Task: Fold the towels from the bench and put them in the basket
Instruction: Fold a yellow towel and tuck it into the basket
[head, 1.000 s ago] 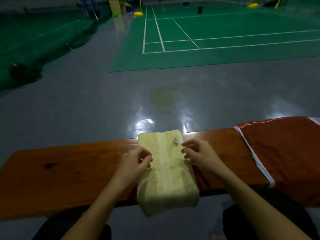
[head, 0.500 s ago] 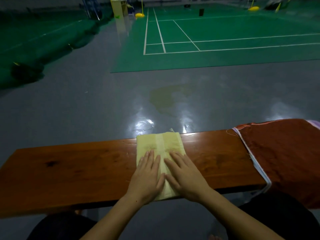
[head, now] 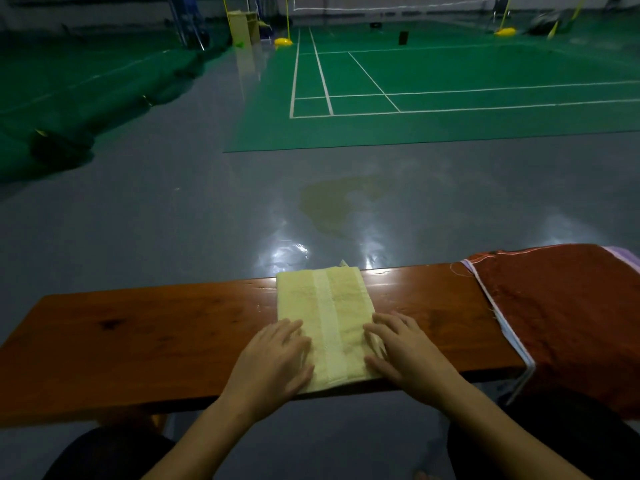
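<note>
Both forearms reach forward — left hand (head: 277, 355) lies flat, palm down, fingers straight; right hand (head: 403, 348) also palm down, fingers slightly bent — the two well apart.

rust towel (head: 568, 317) cut off at right edge, yellow towel's (head: 325, 306) near corners under hands

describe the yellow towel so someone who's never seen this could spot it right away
A long wooden bench runs across the foreground. Near its middle lies the yellow towel, folded into a rectangle, with a hand on each side. A pale stripe down its length sets it apart from the red cloth draped over the bench's right end.
</note>
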Motion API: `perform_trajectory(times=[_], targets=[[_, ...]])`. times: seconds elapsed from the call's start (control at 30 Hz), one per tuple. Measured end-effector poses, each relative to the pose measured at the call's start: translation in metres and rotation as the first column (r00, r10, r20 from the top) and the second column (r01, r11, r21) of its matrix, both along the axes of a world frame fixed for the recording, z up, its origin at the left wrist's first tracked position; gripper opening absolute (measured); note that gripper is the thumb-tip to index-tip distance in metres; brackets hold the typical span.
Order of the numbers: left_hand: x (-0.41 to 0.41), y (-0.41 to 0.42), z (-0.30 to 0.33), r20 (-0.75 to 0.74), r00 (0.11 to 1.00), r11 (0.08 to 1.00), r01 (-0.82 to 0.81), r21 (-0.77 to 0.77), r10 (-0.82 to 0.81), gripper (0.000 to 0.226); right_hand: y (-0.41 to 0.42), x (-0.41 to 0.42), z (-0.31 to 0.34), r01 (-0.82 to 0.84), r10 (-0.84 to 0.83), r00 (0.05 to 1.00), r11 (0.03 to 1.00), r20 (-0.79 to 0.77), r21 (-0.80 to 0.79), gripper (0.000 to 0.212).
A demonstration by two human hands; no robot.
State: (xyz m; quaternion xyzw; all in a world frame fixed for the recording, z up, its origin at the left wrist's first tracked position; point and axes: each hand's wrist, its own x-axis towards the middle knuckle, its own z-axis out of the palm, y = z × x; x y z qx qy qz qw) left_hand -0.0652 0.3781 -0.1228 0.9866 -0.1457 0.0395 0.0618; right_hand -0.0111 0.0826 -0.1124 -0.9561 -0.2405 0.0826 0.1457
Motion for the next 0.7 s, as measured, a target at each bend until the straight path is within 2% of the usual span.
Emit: perform_trajectory(times=[0.1, 0.2, 0.43, 0.7], targets=[[-0.02, 0.016, 0.009, -0.03, 0.999, 0.992, -0.033, -0.119, 0.03, 0.048, -0.013, -0.014, 0.005, -0.01, 0.013, 0.999, 0.997, -0.045, 0.071, 0.057], [-0.03, 0.023, 0.013, -0.056, 0.998, 0.988, -0.015, -0.156, 0.007, 0.054, -0.013, -0.019, 0.003, -0.016, 0.02, 0.998, 0.997, -0.051, 0.072, 0.055], [-0.013, 0.02, 0.001, 0.016, 1.0, 0.997, -0.004, -0.079, 0.005, 0.054, 0.003, -0.004, -0.001, -0.003, 0.004, 0.998, 1.0, 0.069, -0.007, 0.056], [0.004, 0.009, 0.001, 0.101, 0.995, 1.0, -0.013, 0.016, 0.012, 0.024, 0.023, 0.005, 0.002, 0.016, -0.009, 0.989, 0.999, 0.146, -0.048, 0.038]])
